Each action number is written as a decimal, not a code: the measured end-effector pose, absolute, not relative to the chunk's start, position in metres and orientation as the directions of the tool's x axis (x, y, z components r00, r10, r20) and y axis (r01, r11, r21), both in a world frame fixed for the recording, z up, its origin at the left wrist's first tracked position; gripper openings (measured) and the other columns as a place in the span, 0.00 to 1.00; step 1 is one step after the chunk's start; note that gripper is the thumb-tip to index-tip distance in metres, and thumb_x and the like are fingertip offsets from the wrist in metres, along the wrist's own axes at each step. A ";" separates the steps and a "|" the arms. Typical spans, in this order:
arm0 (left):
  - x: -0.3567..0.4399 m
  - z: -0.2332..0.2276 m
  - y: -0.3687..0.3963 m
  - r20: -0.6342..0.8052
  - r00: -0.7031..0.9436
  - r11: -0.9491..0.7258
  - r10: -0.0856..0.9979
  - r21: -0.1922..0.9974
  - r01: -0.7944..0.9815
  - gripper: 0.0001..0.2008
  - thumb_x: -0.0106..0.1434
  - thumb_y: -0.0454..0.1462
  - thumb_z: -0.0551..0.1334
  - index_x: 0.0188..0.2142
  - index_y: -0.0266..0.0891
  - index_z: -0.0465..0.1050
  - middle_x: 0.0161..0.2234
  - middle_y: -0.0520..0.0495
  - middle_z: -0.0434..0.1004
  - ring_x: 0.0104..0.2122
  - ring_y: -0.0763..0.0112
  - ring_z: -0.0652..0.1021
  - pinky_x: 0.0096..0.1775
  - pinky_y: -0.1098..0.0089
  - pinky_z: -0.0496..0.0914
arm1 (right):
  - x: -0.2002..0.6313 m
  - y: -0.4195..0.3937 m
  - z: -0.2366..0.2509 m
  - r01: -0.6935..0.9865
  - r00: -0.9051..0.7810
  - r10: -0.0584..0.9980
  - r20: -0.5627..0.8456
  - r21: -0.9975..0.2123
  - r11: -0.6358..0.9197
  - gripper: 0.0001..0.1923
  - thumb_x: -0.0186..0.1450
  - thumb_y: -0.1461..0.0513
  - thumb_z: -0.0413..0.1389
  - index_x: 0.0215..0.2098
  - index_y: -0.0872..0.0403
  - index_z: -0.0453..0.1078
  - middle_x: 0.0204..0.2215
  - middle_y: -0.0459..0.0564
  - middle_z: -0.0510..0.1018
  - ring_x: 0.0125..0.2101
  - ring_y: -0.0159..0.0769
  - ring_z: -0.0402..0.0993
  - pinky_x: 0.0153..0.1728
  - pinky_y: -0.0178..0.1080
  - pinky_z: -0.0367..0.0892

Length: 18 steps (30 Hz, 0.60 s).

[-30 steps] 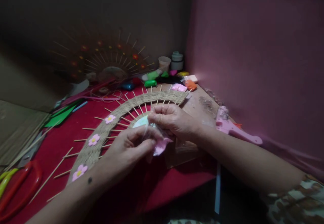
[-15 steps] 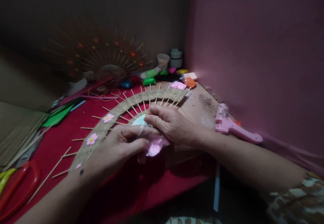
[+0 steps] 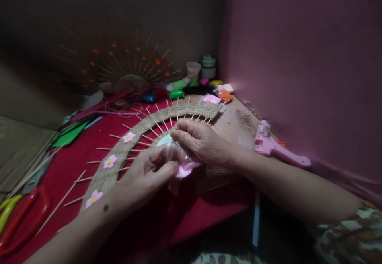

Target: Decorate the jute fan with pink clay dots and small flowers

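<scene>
Pinching pink packet [image 3: 185, 170] | left fingers [image 3: 167, 171] gripping its side | right fingers [image 3: 182, 136] its top

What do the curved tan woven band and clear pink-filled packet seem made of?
Curved tan woven band: probably matte plant-fibre twine, from its interlaced strands. Clear pink-filled packet: likely thin glossy plastic, from its see-through, shiny folds; filling uncertain.

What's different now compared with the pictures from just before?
The left forearm has shifted right since half a second ago, uncovering the lowest pink flower, as it was a second ago. The clear plastic bag has changed shape slightly. Nothing was taken or let go: left hand and right hand still grip it. The woven band and pink glue gun look unmoved.
</scene>
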State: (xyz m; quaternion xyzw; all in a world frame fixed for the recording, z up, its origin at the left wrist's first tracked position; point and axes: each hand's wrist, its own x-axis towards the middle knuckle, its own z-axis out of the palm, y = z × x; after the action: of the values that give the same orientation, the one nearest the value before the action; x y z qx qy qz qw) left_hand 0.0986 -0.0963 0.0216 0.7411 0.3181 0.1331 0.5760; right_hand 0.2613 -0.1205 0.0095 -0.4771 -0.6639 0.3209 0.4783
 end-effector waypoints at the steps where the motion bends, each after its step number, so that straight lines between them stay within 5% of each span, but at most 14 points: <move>1: 0.099 0.021 -0.097 -0.167 0.760 -0.135 0.629 0.939 0.317 0.05 0.58 0.32 0.56 0.30 0.37 0.70 0.17 0.53 0.74 0.20 0.74 0.74 0.26 0.77 0.67 | 0.261 -0.120 0.009 0.325 -0.084 0.941 0.329 -0.883 0.338 0.12 0.66 0.61 0.49 0.24 0.54 0.58 0.21 0.40 0.62 0.25 0.26 0.59 0.27 0.32 0.56; 8: 0.095 0.019 -0.090 -0.229 0.764 -0.079 0.604 0.936 0.343 0.08 0.57 0.32 0.58 0.25 0.35 0.74 0.16 0.49 0.75 0.18 0.74 0.73 0.25 0.76 0.68 | 0.261 -0.123 0.008 0.417 -0.112 0.937 0.331 -0.841 0.346 0.14 0.66 0.63 0.50 0.23 0.53 0.53 0.20 0.39 0.59 0.23 0.25 0.55 0.25 0.32 0.53; 18: 0.085 0.019 -0.079 -0.327 0.868 -0.038 0.374 0.930 0.367 0.13 0.60 0.32 0.56 0.42 0.39 0.76 0.23 0.47 0.79 0.24 0.70 0.77 0.30 0.72 0.71 | 0.259 -0.126 0.008 0.442 -0.197 0.935 0.295 -0.824 0.353 0.11 0.67 0.62 0.48 0.26 0.54 0.58 0.22 0.41 0.63 0.25 0.26 0.60 0.29 0.33 0.55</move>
State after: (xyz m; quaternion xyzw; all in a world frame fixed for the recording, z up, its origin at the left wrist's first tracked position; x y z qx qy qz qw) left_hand 0.0849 -0.0787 0.0195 0.7205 0.2570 0.0029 0.6440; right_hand 0.2586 -0.1258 0.0077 -0.4829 -0.7131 0.3002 0.4101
